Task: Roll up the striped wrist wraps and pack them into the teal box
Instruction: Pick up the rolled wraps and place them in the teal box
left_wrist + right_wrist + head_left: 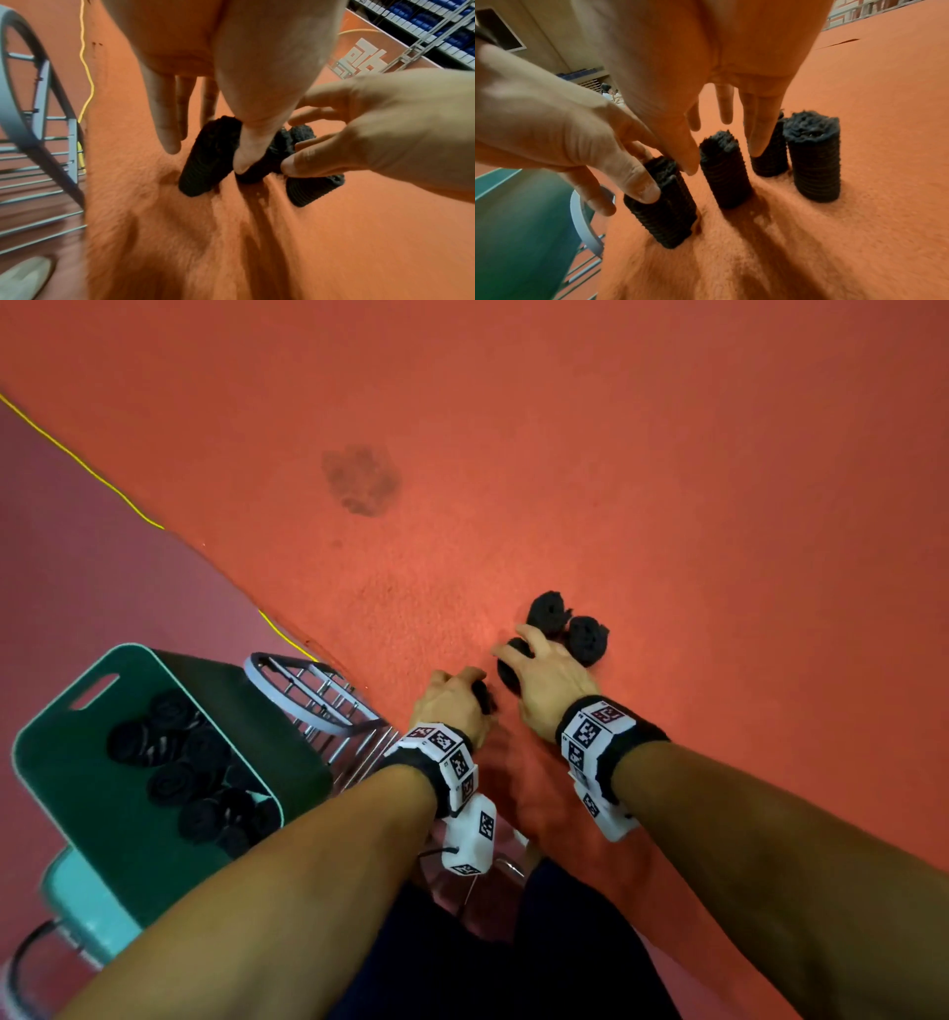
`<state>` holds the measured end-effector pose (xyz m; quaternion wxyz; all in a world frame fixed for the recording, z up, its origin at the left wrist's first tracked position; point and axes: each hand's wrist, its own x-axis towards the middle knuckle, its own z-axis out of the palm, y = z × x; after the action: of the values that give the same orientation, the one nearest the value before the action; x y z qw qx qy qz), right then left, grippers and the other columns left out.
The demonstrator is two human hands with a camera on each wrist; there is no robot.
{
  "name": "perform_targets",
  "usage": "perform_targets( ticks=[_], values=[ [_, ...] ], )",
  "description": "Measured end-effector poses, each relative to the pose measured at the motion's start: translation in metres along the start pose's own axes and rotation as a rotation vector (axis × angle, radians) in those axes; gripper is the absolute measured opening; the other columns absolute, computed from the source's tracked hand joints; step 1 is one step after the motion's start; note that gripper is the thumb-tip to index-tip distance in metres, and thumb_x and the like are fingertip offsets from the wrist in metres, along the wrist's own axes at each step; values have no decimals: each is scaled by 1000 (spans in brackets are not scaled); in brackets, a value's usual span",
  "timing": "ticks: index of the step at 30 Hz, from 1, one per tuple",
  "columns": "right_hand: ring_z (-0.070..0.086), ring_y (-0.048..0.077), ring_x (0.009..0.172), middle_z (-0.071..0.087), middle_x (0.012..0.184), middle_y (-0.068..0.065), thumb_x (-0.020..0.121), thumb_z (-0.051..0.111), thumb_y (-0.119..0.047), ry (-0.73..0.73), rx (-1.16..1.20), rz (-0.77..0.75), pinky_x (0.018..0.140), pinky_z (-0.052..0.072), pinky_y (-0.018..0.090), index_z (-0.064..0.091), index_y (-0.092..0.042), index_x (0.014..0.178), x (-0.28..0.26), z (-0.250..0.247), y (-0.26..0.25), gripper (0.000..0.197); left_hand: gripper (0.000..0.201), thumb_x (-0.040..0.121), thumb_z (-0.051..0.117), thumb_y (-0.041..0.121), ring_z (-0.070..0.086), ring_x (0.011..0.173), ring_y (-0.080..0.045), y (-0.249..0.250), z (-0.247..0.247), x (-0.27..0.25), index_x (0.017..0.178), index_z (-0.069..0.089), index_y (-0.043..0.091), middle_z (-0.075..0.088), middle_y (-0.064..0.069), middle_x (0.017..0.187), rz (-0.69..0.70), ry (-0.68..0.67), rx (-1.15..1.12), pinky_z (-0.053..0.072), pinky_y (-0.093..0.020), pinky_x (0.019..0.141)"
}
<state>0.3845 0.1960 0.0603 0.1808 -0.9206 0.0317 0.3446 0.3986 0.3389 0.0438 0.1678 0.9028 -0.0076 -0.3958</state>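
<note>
Four black rolled wrist wraps stand on end on the orange floor. My left hand (464,693) pinches the nearest roll (484,697) between thumb (250,146) and fingers (641,192); it is the left roll (205,158) in the left wrist view. My right hand (518,654) straddles the second roll (723,168), thumb tip beside it and fingers straight. Two more rolls (549,613) (588,639) stand just beyond. The teal box (46,726) sits at my left and holds several rolled wraps (169,783).
A wire rack with a grey curved rim (308,695) lies between the box and my hands. A yellow cable (77,459) runs along the edge of the orange carpet. A dark stain (362,480) marks the floor ahead. A teal object (87,901) sits beneath the box.
</note>
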Motion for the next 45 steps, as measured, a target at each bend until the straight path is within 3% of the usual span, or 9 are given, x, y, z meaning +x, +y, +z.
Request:
perform_targets(
  ticks=[3,7,12,20,24,30,37,45],
  values=[
    [38,36,138,14,164,4,91,48,-2,-27,-24,12,105,44,42,38,-29,152,16,8,0,67,48,91,68,25,59,115,-33,-7,5,3,137,55,32,56,-11,126,-4,47,-32,47,-38,97],
    [55,40,110,38,135,12,92,51,-4,23,-44,63,84,46,41,51,-16,137,25,14,-7,46,43,86,70,25,60,110,-32,-17,1,0,128,60,30,60,-11,120,-11,71,-102,47,-36,91],
    [59,42,104,43,130,12,87,59,-13,67,-27,61,86,50,44,54,-17,132,16,6,-43,45,41,82,71,28,61,110,-33,-39,-29,-16,122,61,30,63,-11,119,-9,117,-190,48,-35,91],
    [60,40,102,47,124,10,84,64,-20,175,-112,-155,85,50,43,58,-18,123,5,-30,-170,40,41,78,69,33,61,109,-33,-108,-122,-60,119,63,32,65,-9,116,0,350,-266,48,-37,86],
    [61,39,100,47,125,9,84,65,-24,191,-170,-263,84,49,42,58,-18,124,3,-28,-247,41,41,77,69,33,61,110,-31,-177,-155,-86,116,63,39,65,-4,117,-84,459,-346,48,-37,90],
    [60,36,97,47,125,5,84,64,-25,123,-222,-433,80,47,38,58,-21,123,0,10,-336,40,37,76,71,33,61,107,-31,-280,-169,-116,111,64,42,64,-1,112,-242,517,-472,49,-37,91],
    [59,35,101,46,126,7,86,65,-26,-11,-379,-483,82,51,40,55,-20,128,16,60,-388,43,39,75,73,31,61,107,-29,-349,-146,-119,111,65,43,63,-3,117,-327,389,-513,51,-36,91],
    [58,41,106,42,124,15,90,58,-8,-135,-506,-322,89,50,44,52,-10,125,50,101,-399,36,46,78,77,26,63,111,-30,-367,-109,-87,120,64,39,60,-5,127,-298,158,-514,51,-36,94]
  ],
)
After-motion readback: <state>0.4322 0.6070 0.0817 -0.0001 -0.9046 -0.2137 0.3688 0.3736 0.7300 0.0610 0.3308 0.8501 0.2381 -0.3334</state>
